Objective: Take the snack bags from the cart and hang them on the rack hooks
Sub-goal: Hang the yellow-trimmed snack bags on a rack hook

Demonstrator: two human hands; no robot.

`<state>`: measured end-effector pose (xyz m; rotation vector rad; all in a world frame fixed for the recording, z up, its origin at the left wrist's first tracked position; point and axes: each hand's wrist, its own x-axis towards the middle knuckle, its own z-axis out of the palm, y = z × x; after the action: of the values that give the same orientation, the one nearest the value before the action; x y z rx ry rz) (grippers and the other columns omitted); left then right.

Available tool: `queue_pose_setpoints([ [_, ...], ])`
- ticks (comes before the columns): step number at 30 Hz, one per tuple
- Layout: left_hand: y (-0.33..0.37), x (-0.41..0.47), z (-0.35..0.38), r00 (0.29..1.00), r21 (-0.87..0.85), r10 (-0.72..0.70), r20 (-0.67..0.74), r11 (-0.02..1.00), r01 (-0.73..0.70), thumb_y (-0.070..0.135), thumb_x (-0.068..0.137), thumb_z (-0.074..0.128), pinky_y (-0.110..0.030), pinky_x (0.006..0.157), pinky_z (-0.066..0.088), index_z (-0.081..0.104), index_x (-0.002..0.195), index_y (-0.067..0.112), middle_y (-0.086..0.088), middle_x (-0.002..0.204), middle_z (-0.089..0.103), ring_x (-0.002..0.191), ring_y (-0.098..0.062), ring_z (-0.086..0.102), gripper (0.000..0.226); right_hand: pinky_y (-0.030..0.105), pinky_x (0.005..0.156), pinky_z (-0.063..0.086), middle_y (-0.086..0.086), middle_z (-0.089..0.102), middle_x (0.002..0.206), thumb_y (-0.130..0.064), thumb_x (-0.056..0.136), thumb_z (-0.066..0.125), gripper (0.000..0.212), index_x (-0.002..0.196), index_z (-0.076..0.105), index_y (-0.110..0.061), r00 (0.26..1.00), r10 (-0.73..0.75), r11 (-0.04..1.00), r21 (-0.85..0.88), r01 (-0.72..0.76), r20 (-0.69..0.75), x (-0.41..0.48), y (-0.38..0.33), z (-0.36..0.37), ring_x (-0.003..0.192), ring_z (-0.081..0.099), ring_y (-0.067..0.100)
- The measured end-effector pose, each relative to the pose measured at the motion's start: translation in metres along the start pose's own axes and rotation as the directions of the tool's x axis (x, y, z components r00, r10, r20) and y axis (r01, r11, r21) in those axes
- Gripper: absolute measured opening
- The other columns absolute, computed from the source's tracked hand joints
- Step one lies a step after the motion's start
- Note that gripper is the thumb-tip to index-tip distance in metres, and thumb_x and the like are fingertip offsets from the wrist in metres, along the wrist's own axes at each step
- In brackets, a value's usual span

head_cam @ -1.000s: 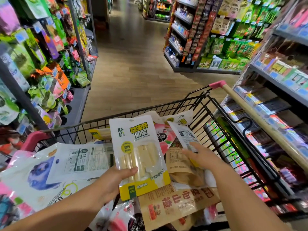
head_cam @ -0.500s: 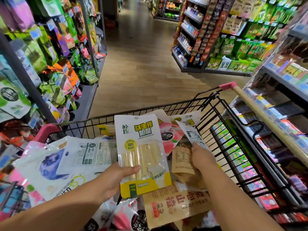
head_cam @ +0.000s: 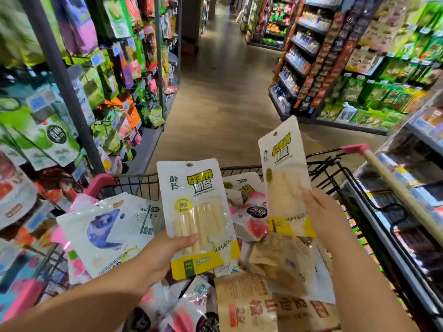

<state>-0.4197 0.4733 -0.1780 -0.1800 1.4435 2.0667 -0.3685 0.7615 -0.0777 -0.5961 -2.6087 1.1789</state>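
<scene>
A black wire cart point(head_cam: 335, 168) with pink corners stands in front of me, piled with snack bags. My left hand point(head_cam: 165, 255) grips a white and yellow bag of pale sticks point(head_cam: 199, 212) by its lower left, upright over the cart. My right hand point(head_cam: 321, 212) holds a second bag of the same kind point(head_cam: 282, 173) by its right edge, raised above the cart's right side. Both bags have a hang hole at the top. On the left stands the rack point(head_cam: 60, 68) with hooks full of hanging snack bags.
In the cart lie a white bag with a blue print point(head_cam: 96, 231), brown paper bags point(head_cam: 261, 305) and pink ones. The cart's wooden handle point(head_cam: 402, 192) runs along the right beside shelves point(head_cam: 422, 149). A wooden-floored aisle point(head_cam: 223, 92) stretches ahead, with more shelving at the far right.
My right hand has lifted a second white and yellow bag out of the cart and raised it. The left hand still holds its bag. The view has tilted up slightly.
</scene>
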Motion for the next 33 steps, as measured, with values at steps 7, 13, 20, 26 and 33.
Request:
queue_pose_setpoints([
  [7, 0.026, -0.03, -0.026, 0.989, -0.088, 0.073, -0.128, 0.993, -0.084, 0.032, 0.058, 0.091, -0.048, 0.103, 0.044, 0.066, 0.109, 0.009, -0.002, 0.097, 0.075, 0.1, -0.02, 0.069, 0.062, 0.052, 0.097, 0.049, 0.008, 0.07, 0.109, -0.042, 0.096, 0.053, 0.027, 0.099, 0.065, -0.018, 0.932, 0.002, 0.879, 0.444, -0.174, 0.362, 0.012, -0.041, 0.061, 0.105, 0.065, 0.032],
  [13, 0.039, -0.086, -0.059, 0.878, 0.009, 0.119, -0.463, 0.992, -0.129, 0.047, 0.069, 0.08, -0.032, 0.065, 0.058, 0.066, 0.104, 0.011, -0.006, 0.075, 0.073, 0.066, -0.026, 0.07, 0.053, 0.047, 0.098, 0.048, 0.009, 0.073, 0.112, -0.038, 0.088, 0.06, 0.026, 0.099, 0.076, -0.02, 0.739, -0.18, 0.801, 0.533, -0.273, 0.649, 0.001, -0.081, 0.142, 0.101, 0.07, 0.024],
  [20, 0.025, -0.176, -0.09, 0.677, -0.03, 0.166, -0.717, 0.963, -0.268, 0.003, 0.088, 0.062, -0.013, 0.042, 0.047, 0.063, 0.09, 0.008, -0.003, 0.068, 0.071, 0.051, -0.01, 0.066, 0.006, 0.033, 0.074, 0.058, 0.005, 0.075, 0.103, -0.036, 0.092, 0.05, 0.035, 0.115, 0.065, -0.014, 0.404, -0.364, 0.853, 0.475, -0.216, 0.839, -0.039, -0.138, 0.223, 0.093, 0.072, 0.019],
  [26, 0.003, -0.256, -0.105, 0.441, 0.077, 0.275, -0.854, 0.906, -0.416, -0.006, 0.082, 0.065, -0.013, 0.046, 0.049, 0.065, 0.083, 0.015, 0.006, 0.06, 0.071, 0.051, -0.002, 0.066, 0.022, 0.051, 0.099, 0.05, 0.002, 0.072, 0.116, -0.047, 0.09, 0.062, 0.041, 0.122, 0.063, -0.023, 0.183, -0.426, 0.9, 0.435, -0.013, 0.886, -0.105, -0.183, 0.264, 0.109, 0.067, 0.024],
  [33, -0.02, -0.354, -0.121, 0.269, 0.205, 0.36, -0.893, 0.86, -0.468, 0.003, 0.078, 0.073, -0.018, 0.07, 0.053, 0.069, 0.103, 0.019, 0.002, 0.098, 0.075, 0.091, -0.013, 0.071, 0.03, 0.061, 0.097, 0.046, 0.021, 0.069, 0.107, -0.069, 0.065, 0.075, 0.06, 0.109, 0.068, -0.029, 0.005, -0.54, 0.829, 0.531, 0.178, 0.842, -0.198, -0.239, 0.279, 0.106, 0.062, 0.045],
])
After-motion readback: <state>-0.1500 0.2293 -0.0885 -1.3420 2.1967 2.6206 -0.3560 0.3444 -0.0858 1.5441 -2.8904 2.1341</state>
